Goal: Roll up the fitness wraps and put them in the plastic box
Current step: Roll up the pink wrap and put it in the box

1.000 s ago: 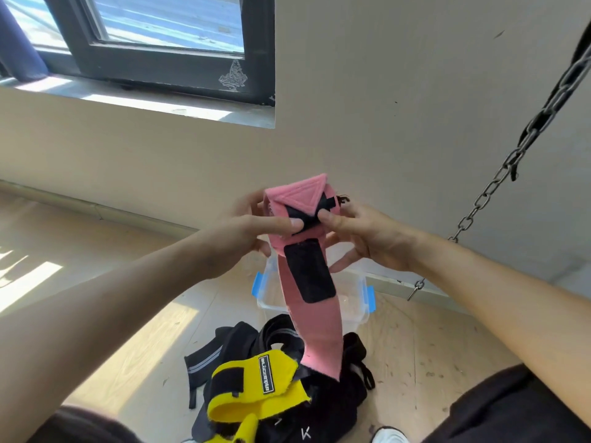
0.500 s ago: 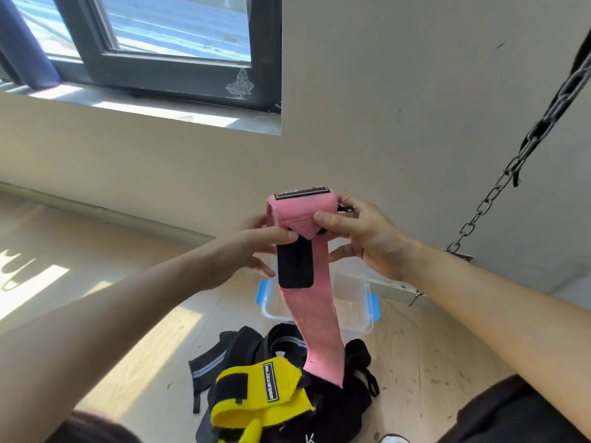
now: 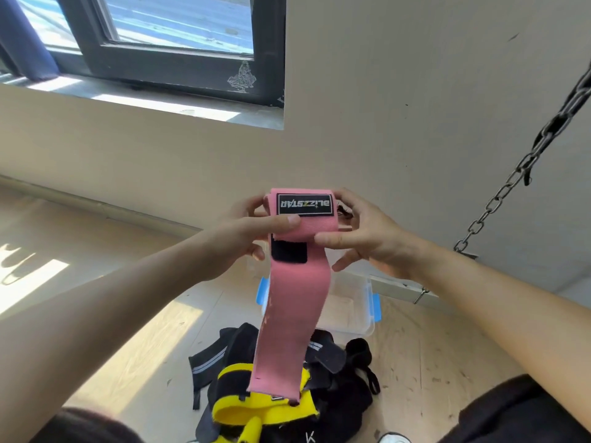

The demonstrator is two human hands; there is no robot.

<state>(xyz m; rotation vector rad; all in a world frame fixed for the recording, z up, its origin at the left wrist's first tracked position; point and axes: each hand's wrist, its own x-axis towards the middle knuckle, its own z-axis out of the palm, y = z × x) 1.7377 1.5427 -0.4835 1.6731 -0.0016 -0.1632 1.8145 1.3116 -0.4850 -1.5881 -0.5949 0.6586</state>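
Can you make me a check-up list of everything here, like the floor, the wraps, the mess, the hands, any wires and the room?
Surface: wooden floor, sunlit patch at left.
Job's things: pink wrap, top partly rolled, tail hanging; yellow wrap and black wraps piled on the floor; clear plastic box with blue latches beyond the pile, no wraps visible inside.
Clutter: nothing seen.
Hands: left hand and right hand both grip the pink wrap's roll.
Cables: nothing seen.
Surroundings: beige wall, dark-framed window, metal chain hanging at right.

Pink wrap (image 3: 292, 302), black-patched; yellow wrap (image 3: 265, 407); blue-clipped box (image 3: 358, 311)
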